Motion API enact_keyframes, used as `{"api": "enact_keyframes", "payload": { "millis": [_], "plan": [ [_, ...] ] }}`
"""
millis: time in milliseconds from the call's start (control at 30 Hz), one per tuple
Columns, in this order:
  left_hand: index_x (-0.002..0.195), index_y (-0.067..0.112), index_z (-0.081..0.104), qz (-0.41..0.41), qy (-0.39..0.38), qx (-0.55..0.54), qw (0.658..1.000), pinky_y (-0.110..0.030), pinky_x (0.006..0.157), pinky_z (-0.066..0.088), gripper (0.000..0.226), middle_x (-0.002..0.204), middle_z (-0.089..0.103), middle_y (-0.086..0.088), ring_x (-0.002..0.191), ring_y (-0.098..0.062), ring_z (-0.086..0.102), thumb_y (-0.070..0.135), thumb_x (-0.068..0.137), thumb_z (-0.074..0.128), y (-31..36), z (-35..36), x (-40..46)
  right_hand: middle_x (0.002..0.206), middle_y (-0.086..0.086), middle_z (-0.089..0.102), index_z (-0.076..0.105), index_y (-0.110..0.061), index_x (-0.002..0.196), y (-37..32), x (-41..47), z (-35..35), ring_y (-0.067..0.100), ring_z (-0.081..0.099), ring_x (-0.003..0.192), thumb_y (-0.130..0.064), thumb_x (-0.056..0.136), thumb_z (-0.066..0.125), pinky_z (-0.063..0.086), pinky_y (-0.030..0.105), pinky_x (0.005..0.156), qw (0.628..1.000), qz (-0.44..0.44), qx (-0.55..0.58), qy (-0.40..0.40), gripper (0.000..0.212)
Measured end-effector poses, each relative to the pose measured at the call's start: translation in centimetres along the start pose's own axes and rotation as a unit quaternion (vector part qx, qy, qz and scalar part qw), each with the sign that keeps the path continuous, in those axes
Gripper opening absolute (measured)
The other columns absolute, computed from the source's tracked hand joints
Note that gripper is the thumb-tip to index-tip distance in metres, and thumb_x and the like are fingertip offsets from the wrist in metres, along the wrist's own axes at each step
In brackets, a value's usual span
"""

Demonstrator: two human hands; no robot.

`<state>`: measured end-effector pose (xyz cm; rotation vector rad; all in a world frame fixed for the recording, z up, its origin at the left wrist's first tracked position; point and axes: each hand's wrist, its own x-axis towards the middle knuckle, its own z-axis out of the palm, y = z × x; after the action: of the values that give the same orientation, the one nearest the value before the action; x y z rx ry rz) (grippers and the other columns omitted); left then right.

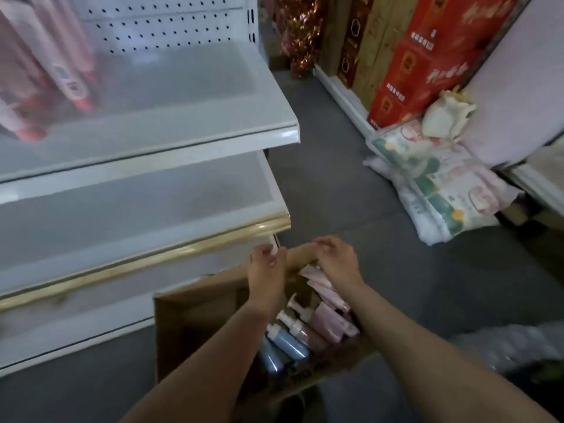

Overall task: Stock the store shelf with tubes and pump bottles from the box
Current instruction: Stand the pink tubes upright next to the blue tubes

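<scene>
Both hands reach over the cardboard box (189, 319) on the floor beside the shelf's (146, 236) lower right corner. The left hand (266, 267) pinches a pale item, perhaps a tube; the right hand's (335, 259) curled fingers (323, 244) touch the pink tubes (320, 288). Those look light and soft: hold mid-body. The pump bottles (293, 334) seem stiffer and slick: grasp the body, not the pump.

Grey floor (351, 184) runs from centre to 12 o'clock. Red cartons (427, 56) stacked at 1 o'clock — tinsel (300, 32) beside them at 12. Printed sacks (436, 181) lie at 3 o'clock, a cream bag (447, 116) on top. Light dim — picture blurred.
</scene>
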<state>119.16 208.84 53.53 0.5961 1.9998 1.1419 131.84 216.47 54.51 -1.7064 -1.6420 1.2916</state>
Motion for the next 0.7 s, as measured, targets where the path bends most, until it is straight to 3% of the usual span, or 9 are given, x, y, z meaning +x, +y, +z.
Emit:
{"api": "enact_keyframes", "payload": {
  "millis": [67, 133, 267, 333, 433, 533, 633, 700],
  "plan": [
    [0.122, 0.017, 0.053, -0.044, -0.037, 0.032, 0.998, -0.030, 0.086, 0.050, 0.031, 0.118, 0.059, -0.006, 0.100, -0.018, 0.060, 0.035, 0.097, 0.055, -2.6, 1.8, -0.2, 0.095, 0.001, 0.073, 0.073, -0.021, 0.094, 4.4, 0.2, -0.1, 0.019, 0.067, 0.093, -0.026, 0.092, 0.064, 0.051, 0.030, 0.083, 0.998, 0.056, -0.019, -0.012, 0.010],
    [0.119, 0.012, 0.058, -0.071, -0.070, 0.086, 0.991, -0.043, 0.097, 0.048, 0.027, 0.116, 0.062, -0.009, 0.107, -0.026, 0.060, 0.030, 0.099, 0.054, -5.2, 3.2, 0.3, 0.097, 0.009, 0.073, 0.073, -0.017, 0.091, 9.0, 0.7, 0.3, 0.029, 0.067, 0.097, -0.029, 0.093, 0.061, 0.053, 0.036, 0.084, 0.991, 0.120, -0.053, -0.024, 0.017],
    [0.124, 0.009, 0.058, -0.135, -0.136, 0.099, 0.976, -0.040, 0.097, 0.048, 0.031, 0.119, 0.062, -0.004, 0.112, -0.027, 0.060, 0.028, 0.100, 0.052, -9.9, 5.9, 1.2, 0.115, 0.018, 0.071, 0.074, -0.006, 0.107, 15.2, 0.3, 1.4, 0.034, 0.065, 0.111, -0.031, 0.098, 0.053, 0.049, 0.035, 0.086, 0.971, 0.211, -0.106, -0.041, 0.034],
    [0.120, 0.012, 0.058, -0.150, -0.141, 0.104, 0.973, -0.036, 0.087, 0.048, 0.029, 0.116, 0.063, -0.006, 0.102, -0.024, 0.060, 0.031, 0.099, 0.053, -11.9, 7.5, 1.6, 0.118, 0.017, 0.069, 0.071, -0.004, 0.114, 17.3, 0.4, 1.9, 0.034, 0.063, 0.113, -0.031, 0.100, 0.051, 0.049, 0.034, 0.090, 0.960, 0.243, -0.119, -0.073, 0.036],
    [0.121, 0.011, 0.059, -0.154, -0.183, 0.117, 0.964, -0.033, 0.086, 0.045, 0.033, 0.117, 0.062, -0.007, 0.102, -0.020, 0.058, 0.035, 0.099, 0.052, -14.3, 9.9, 2.6, 0.094, 0.010, 0.072, 0.073, -0.007, 0.103, 20.2, 1.4, 3.0, 0.023, 0.067, 0.086, -0.034, 0.093, 0.066, 0.050, 0.023, 0.073, 0.954, 0.292, -0.038, -0.063, 0.030],
    [0.121, 0.016, 0.062, -0.167, -0.202, 0.102, 0.960, -0.037, 0.095, 0.047, 0.033, 0.114, 0.064, -0.003, 0.105, -0.020, 0.060, 0.039, 0.098, 0.051, -15.9, 11.6, 3.8, 0.088, 0.011, 0.075, 0.073, -0.013, 0.094, 22.8, 2.7, 4.6, 0.022, 0.071, 0.075, -0.037, 0.086, 0.073, 0.061, 0.033, 0.073, 0.948, 0.314, 0.038, -0.044, 0.026],
    [0.118, 0.017, 0.062, -0.176, -0.210, 0.083, 0.958, -0.031, 0.090, 0.046, 0.028, 0.112, 0.064, -0.001, 0.105, -0.018, 0.060, 0.035, 0.098, 0.053, -17.0, 12.6, 4.8, 0.091, 0.004, 0.075, 0.068, -0.022, 0.109, 25.9, 3.5, 6.1, 0.022, 0.073, 0.083, -0.052, 0.080, 0.072, 0.060, 0.043, 0.083, 0.951, 0.305, 0.044, -0.035, 0.042],
    [0.117, 0.019, 0.061, -0.188, -0.220, 0.077, 0.954, -0.029, 0.082, 0.045, 0.028, 0.111, 0.064, -0.002, 0.101, -0.016, 0.059, 0.038, 0.098, 0.052, -17.5, 13.0, 5.2, 0.095, -0.001, 0.074, 0.065, -0.025, 0.116, 26.6, 3.5, 6.8, 0.018, 0.071, 0.084, -0.054, 0.082, 0.071, 0.059, 0.040, 0.084, 0.951, 0.306, 0.041, -0.029, 0.045]
  ]
}}
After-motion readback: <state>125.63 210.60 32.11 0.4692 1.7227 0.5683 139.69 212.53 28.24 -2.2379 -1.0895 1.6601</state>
